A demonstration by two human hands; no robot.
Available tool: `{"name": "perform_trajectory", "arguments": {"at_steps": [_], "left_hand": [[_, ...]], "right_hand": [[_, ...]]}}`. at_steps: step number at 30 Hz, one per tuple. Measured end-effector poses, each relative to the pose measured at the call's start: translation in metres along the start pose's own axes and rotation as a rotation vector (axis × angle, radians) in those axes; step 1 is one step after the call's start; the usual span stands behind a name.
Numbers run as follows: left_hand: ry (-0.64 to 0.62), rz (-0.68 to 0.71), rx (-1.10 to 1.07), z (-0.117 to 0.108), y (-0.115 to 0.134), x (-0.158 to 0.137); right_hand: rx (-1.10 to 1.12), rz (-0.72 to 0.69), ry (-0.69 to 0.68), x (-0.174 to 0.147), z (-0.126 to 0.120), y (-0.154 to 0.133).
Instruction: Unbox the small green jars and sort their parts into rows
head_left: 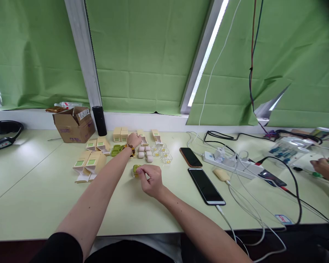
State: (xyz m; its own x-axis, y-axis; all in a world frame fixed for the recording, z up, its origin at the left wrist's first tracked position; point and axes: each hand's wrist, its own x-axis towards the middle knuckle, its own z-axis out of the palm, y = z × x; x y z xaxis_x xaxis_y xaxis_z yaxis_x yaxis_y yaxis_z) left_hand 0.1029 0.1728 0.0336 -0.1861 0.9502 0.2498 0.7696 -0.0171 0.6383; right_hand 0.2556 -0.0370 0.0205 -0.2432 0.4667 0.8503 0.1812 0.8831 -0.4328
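Note:
My left hand [133, 140], with a beaded bracelet on its wrist, reaches to the far middle of the table beside a small cream box [140, 133]. Its fingers are curled, and what they hold, if anything, is hidden. Nearer to me, my right hand [151, 179] is closed with its fingers at a small clear jar with a green lid [136, 169], gripping its right side. Between the hands stand several pale pink square pieces [141, 155] and several clear small jars [166, 157]. Green square pieces [116, 150] are grouped left of my left wrist.
Cream boxes with green labels [91, 162] stand at left, with a cardboard box [74, 126] and black bottle [99, 121] behind. Two phones [207, 185], a power strip [231, 165] and tangled cables lie at right. Another person's hand [326, 168] is at the far right edge.

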Motion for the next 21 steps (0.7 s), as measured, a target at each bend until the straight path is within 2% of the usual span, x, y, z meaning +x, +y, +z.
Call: {"name": "perform_trajectory", "arguments": {"at_steps": [4,7,12,21], "left_hand": [[0.007,0.053,0.112,0.002,0.0,-0.01],[-0.059,0.104,0.181,0.001,0.002,-0.014],[-0.196,0.091,0.256,0.004,0.008,-0.015],[-0.268,0.097,0.258,0.024,0.014,-0.001]], "right_hand": [[-0.035,-0.037,-0.008,-0.001,0.001,0.0],[-0.053,-0.075,-0.022,-0.001,0.002,0.0],[-0.089,-0.103,-0.037,-0.002,0.004,-0.001],[-0.08,-0.037,-0.041,-0.002,0.001,-0.002]]}}
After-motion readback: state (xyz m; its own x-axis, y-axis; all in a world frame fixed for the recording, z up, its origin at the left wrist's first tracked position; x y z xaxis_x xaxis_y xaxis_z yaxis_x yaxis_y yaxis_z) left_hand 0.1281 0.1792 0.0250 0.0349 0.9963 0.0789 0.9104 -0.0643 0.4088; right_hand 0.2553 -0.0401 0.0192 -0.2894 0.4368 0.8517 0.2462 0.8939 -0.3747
